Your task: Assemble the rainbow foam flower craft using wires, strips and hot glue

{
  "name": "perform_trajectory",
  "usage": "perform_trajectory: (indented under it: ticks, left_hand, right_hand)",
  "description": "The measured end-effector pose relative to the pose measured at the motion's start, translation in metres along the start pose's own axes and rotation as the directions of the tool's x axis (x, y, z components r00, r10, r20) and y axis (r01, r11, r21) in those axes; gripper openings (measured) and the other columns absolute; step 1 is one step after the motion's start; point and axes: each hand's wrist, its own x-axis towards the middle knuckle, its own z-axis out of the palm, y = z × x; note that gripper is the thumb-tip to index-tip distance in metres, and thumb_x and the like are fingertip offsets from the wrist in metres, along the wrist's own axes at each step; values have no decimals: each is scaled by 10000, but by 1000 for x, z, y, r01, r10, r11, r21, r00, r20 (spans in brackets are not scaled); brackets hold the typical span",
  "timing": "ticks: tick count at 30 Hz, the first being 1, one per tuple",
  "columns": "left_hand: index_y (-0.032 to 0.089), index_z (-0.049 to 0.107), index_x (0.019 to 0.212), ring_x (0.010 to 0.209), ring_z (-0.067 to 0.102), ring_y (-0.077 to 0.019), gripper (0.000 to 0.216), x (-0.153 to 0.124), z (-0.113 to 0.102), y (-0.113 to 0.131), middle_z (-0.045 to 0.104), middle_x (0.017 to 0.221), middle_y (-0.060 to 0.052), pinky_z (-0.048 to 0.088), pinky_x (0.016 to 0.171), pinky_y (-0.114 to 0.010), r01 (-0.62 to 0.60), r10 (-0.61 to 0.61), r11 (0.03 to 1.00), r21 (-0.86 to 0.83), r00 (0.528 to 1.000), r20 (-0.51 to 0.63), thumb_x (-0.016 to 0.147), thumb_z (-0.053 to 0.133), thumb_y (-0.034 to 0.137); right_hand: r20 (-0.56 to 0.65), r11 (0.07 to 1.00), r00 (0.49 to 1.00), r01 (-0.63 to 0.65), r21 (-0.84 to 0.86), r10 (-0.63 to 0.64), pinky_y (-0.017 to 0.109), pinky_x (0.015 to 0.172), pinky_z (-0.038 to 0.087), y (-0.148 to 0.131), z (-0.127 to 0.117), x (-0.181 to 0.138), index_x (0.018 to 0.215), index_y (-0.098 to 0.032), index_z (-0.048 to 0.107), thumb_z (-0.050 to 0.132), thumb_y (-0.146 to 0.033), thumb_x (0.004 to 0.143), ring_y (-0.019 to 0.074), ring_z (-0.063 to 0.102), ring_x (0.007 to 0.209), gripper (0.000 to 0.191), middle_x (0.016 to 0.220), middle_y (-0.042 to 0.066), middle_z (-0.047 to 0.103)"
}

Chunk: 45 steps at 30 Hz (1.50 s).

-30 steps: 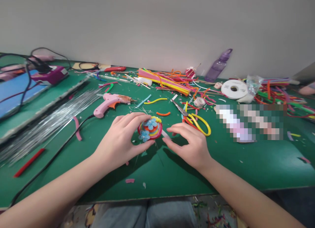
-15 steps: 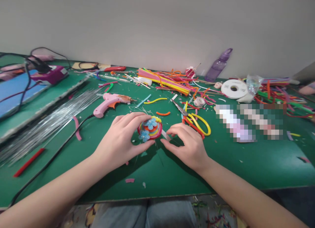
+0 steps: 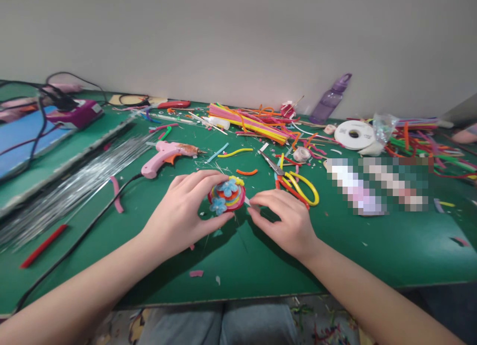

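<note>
Disc (image 3: pixel 234 198) sits in our left hand (image 3: pixel 182 207), held between thumb and fingers; our right hand (image 3: pixel 285 220), fingertips narrow, meets a strip (image 3: pixel 247 201), pinch unclear.

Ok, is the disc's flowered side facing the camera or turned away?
Facing the camera: two blue flowers show on the front of the disc, with the left hand curled around its edge.

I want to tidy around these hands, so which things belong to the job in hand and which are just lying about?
In the job:
flowered disc, held in the left hand
white strip, at the fingertips of the right hand
perhaps scissors and glue gun, both lying nearby

Lying about, it seems:
purple bottle
white spool
red stick
silvery strands
</note>
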Motion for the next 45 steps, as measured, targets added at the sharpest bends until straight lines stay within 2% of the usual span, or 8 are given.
perform_trajectory:
  ticks: [12,24,45]
  left_hand:
    - [217,501,1233,1158,555,-252,476,0,0,0,601,1242,-88,413,962,-400,-10,10,1000,-6,1000,1,828,613,441]
    - [227,499,1232,1153,561,-256,469,0,0,-1,604,1240,-82,420,948,-394,-12,12,1000,-4,1000,-4,831,606,447]
    - [207,504,1230,1151,559,-247,471,-1,1,-1,604,1232,-88,416,935,-383,-37,38,999,8,999,-13,833,615,434]
  right_hand:
    - [23,998,999,-41,54,40,334,780,554,2,0,-1,888,-192,673,622,-143,843,162,690,813,84,874,40,742]
    - [-3,998,1000,-23,51,23,325,758,572,0,-1,0,882,-201,688,611,-142,844,162,704,800,104,865,37,750]
    - [41,996,999,-35,85,31,307,752,544,1,-2,1,857,-169,677,641,-145,838,149,675,802,47,849,47,726]
